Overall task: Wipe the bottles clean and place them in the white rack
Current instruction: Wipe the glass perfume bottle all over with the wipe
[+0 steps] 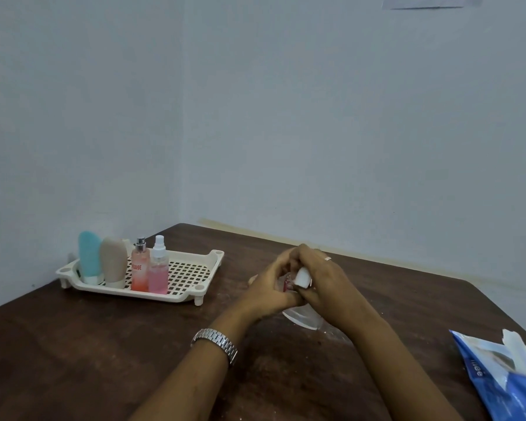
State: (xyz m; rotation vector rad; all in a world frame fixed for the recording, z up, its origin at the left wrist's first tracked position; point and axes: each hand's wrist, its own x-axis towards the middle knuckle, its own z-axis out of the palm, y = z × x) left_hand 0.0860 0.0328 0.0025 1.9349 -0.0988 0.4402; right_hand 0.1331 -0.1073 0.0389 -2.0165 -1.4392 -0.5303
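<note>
Wiping a bottle, both hands curled round it.

I am gripping the bottle (302,319) in my left hand (268,288) and right hand (327,288), low over the surface (134,344), well right of the rack (192,271). It is looking clear and slick, so I am risking a slip and a drop, or toppling the racked bottles (158,268) while setting it in. My fingers are hiding most of it. The white bit (302,278) I am pinching may be wipe or cap; I cannot tell.
</note>
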